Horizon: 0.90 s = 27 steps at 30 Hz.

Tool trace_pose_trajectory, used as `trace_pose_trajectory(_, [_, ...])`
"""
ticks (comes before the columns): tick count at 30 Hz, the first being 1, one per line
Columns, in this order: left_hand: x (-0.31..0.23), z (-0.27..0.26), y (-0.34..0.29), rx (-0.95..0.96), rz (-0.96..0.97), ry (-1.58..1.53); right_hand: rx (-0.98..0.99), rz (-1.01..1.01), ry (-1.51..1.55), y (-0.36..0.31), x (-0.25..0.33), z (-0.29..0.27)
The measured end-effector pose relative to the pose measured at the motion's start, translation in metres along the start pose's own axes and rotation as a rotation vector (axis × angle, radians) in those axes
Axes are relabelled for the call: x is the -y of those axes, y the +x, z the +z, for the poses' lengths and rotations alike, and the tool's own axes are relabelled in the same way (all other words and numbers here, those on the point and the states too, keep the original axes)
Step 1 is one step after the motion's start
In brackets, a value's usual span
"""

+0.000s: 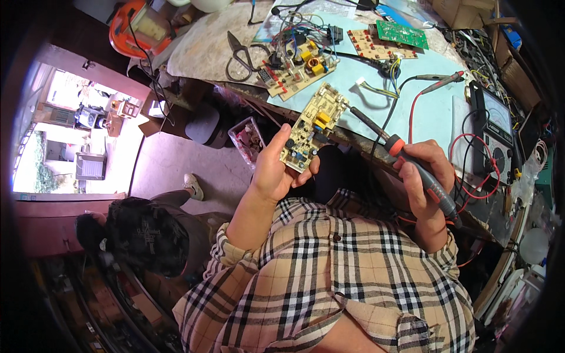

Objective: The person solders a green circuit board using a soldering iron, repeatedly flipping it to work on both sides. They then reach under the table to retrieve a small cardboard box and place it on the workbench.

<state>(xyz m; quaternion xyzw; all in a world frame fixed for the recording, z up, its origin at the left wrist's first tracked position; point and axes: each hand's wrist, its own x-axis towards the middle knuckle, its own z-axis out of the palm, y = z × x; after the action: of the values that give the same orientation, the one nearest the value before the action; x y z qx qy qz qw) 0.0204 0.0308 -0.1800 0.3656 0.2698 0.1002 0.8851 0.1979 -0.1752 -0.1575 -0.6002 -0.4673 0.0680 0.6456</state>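
Yellow circuit board [313,126] gripped at its lower end by left hand [276,170], fingers curled round it, held up over workbench edge [353,138], while right hand [426,176] is closed around soldering iron [406,159], tip touching the board's right edge, multimeter [497,132] just beside
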Motion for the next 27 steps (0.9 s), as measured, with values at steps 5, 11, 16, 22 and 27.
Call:
trace_pose_trajectory(5, [-0.0001,0.0015,-0.0004,-0.023,0.02,0.056,0.014,-0.006,-0.031,0.0002,-0.0005,-0.0013])
trace_pose_trajectory(11, [0.0003,0.0009,-0.0009,-0.028,0.024,0.075,0.015,-0.009,-0.029,0.0005,-0.0005,-0.0006])
trace_pose_trajectory(16, [-0.0014,0.0043,-0.002,-0.05,0.028,0.096,0.012,-0.01,-0.03,0.0001,-0.0006,-0.001])
trace_pose_trajectory(22, [-0.0012,0.0027,-0.0012,-0.017,0.04,0.072,-0.004,-0.007,-0.019,-0.0006,-0.0003,-0.0018])
trace_pose_trajectory(27, [-0.002,0.0027,-0.003,-0.038,0.15,0.15,-0.099,0.011,0.036,-0.0045,-0.0032,-0.0019])
